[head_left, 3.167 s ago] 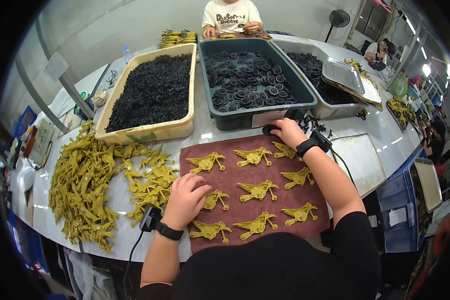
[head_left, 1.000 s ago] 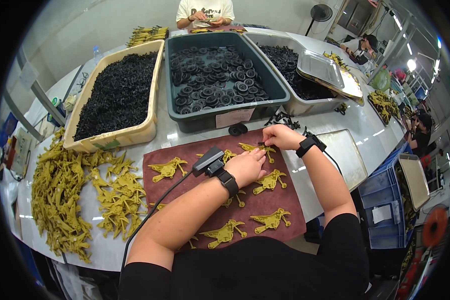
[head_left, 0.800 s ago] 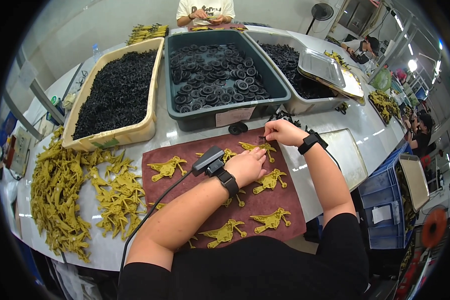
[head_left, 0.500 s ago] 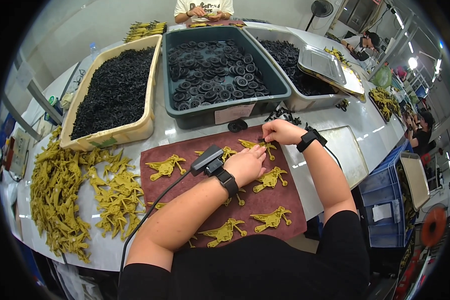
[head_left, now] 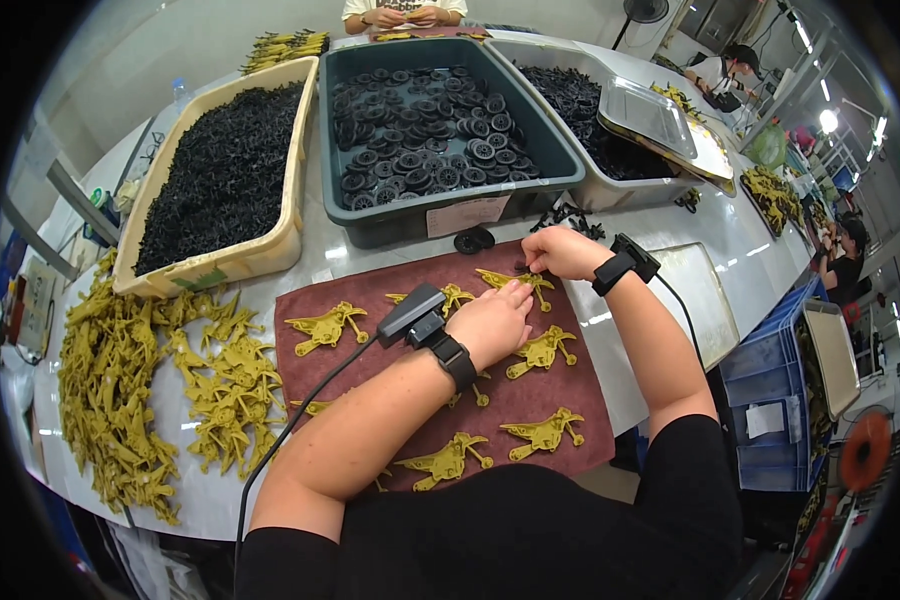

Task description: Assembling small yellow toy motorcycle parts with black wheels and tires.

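My left hand lies flat with its fingers stretched out, the fingertips resting on a yellow plastic frame-shaped part at the cloth's far right. Beside them, my right hand is closed in a pinch at that part's far edge, on a small black piece mostly hidden by the fingers. Several like yellow parts are spread in rows on the maroon cloth, among them one nearer me. My left forearm covers some of them.
Ahead stand a cream bin of small black parts, a dark green bin of black wheels and a grey bin. Loose wheels lie before them. Yellow parts are heaped at left. A tray lies at right. Co-workers sit beyond.
The view has shifted slightly. My left hand stays flat on the same yellow part, and my right hand still pinches at its far edge, turned a little.
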Tool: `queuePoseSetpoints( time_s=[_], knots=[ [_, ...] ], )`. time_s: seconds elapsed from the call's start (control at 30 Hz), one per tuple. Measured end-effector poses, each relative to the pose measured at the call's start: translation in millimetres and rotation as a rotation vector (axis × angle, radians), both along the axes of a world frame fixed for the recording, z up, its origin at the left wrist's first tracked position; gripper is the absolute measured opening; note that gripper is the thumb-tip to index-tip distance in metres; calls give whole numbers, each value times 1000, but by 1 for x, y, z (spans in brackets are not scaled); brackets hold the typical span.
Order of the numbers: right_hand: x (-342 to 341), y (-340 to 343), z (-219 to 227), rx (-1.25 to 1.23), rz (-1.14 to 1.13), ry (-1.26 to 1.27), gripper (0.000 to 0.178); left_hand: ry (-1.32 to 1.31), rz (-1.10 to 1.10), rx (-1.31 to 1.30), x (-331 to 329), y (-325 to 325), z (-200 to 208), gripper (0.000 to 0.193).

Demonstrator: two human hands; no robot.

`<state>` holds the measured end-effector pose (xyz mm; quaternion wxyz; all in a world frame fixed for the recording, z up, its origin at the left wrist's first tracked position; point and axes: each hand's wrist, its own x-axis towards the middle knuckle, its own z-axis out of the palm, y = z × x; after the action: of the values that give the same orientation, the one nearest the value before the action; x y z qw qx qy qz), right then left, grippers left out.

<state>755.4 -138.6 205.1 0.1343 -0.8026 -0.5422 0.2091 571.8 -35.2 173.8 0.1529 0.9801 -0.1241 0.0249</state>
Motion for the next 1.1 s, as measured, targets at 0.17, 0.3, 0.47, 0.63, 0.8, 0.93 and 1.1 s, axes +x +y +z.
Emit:
queuePoseSetpoints(
  time_s=[0.17, 0.3, 0.47, 0.63, 0.8, 0.93, 1.1],
  knots=[
    [-8, 4, -5, 30, 10, -81, 7, -30, 8, 1, 3, 1, -2, 43],
    [-20, 2, 0, 131, 137, -347, 7, -50, 11, -22, 2, 1, -5, 42],
    [-7, -17, -5, 161, -68, 117, 11, -79, -16, -27, 3, 2, -16, 42],
    [37, -53, -15, 519, -440, 108, 15, -46, -16, -50, 0, 1, -8, 42],
    [56, -74, -7, 212, -338, -476, 10, -45, -23, -31, 1, 4, -9, 42],
    [50, -69, -13, 151, -404, -451, 11, -35, -17, -32, -1, 4, -2, 42],
    [50, -73, -4, 174, -366, -536, 16, -91, -45, 19, -5, 6, 6, 42]
  ],
)
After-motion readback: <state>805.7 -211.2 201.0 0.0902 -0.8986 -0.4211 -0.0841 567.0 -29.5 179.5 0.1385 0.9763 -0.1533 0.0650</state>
